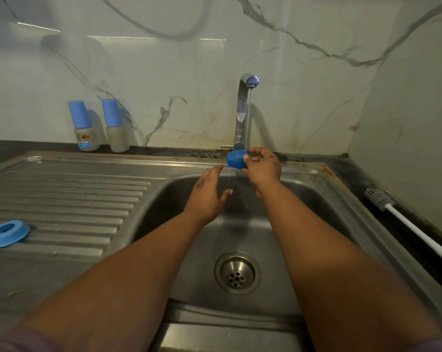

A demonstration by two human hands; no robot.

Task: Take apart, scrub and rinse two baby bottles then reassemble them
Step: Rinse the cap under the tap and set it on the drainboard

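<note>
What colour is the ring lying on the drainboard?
Light blue ring, seen clearly in the head view.

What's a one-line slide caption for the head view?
Right hand holds a blue cap under the running tap; left hand open over the sink.

This is a home kitchen, at the washing-up spot: a stainless steel sink with a ribbed draining board is set into a dark countertop, a chrome tap runs a thin stream of water, and a glossy marble-veined splashback rises behind, stained and grimy along its lower edge
</note>
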